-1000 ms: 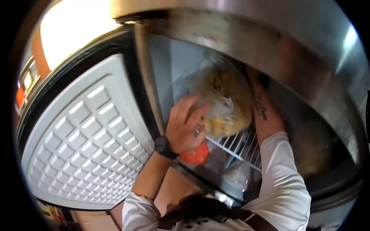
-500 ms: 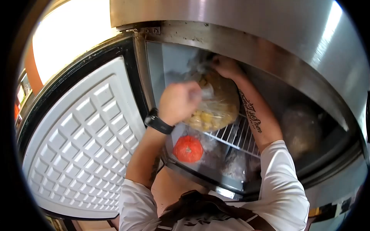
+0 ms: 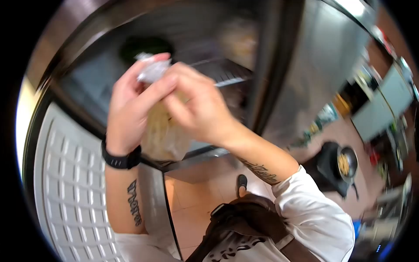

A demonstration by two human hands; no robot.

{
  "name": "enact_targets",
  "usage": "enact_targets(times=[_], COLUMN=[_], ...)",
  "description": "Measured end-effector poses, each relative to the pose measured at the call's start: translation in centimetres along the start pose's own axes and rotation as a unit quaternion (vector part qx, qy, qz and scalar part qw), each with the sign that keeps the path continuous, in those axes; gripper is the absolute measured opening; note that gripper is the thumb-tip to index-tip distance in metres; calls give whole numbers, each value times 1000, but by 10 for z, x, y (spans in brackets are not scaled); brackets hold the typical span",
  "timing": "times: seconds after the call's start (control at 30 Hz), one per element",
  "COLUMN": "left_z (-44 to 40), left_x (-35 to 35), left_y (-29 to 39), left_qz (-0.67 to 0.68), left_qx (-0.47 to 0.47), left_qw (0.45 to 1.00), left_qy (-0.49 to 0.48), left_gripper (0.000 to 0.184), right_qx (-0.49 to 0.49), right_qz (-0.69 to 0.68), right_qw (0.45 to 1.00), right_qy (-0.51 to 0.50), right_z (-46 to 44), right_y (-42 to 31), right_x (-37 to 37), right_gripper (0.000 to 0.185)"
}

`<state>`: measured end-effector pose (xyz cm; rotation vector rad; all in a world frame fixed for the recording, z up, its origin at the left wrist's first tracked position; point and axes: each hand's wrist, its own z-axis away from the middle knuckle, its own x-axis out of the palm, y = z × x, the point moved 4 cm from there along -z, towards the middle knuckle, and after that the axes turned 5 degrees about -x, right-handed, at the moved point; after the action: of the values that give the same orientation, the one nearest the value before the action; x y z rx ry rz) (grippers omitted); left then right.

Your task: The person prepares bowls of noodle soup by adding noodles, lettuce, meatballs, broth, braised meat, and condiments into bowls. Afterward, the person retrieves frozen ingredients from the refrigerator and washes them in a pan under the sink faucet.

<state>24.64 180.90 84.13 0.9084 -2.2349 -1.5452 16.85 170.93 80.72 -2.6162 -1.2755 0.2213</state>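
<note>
A clear plastic bag [image 3: 163, 137] of pale yellow pieces hangs below my two hands, in front of the open fridge. Its gathered, twisted top [image 3: 153, 70] sticks up between my fingers. My left hand [image 3: 131, 105], with a black watch on the wrist, is closed round the bag's neck. My right hand [image 3: 198, 102] is closed against the same neck, its fingertips touching my left thumb. The palms hide part of the bag.
The white ribbed inner door [image 3: 80, 187] stands open at the left. Inside the fridge are a dark green item [image 3: 146, 46], a blurred bag [image 3: 239, 41] and a wire shelf [image 3: 230, 81]. At the right, a pan [image 3: 347, 162] of food rests on a black stand.
The bag has come off the wire shelf and out to the front of the fridge. Both hands have closed together on its neck. The view has swung right, showing the kitchen floor.
</note>
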Motion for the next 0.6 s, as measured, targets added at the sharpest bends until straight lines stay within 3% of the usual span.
enact_targets(times=[0.07,0.17,0.23,0.33,0.4,0.43,0.5,0.57,0.6], left_z=[10,26,36,64,95,112,143,160,159], left_x=[44,105,156,250,328,372,466,557,599], left_y=[-5,-23,-51,-86,-100,-102,-98,-94,-86], left_qz=[12,27,10,89,110,107,31,63,6], left_qx=[-34,-72,-111,-180,-245,-263,-253,-201,-157], left_qw=[998,992,983,945,888,853,783,739,724], left_qy=[-52,-104,-146,-260,-374,-437,-568,-639,-671], left_gripper=[45,37,28,25,25,26,28,32,35], right_qx=[47,103,239,307,457,574,548,563,580], right_qz=[31,53,76,129,109,5,164,370,365], right_qw=[998,993,966,936,880,808,780,716,719], right_qy=[-12,24,-52,-116,-70,133,256,182,116], right_z=[30,79,130,203,264,296,367,410,430], right_y=[-23,-57,-77,-133,-167,-188,-223,-258,-270], right_x=[-42,-91,-137,-212,-305,-356,-477,-577,-616], right_gripper=[20,15,13,15,14,11,12,25,36])
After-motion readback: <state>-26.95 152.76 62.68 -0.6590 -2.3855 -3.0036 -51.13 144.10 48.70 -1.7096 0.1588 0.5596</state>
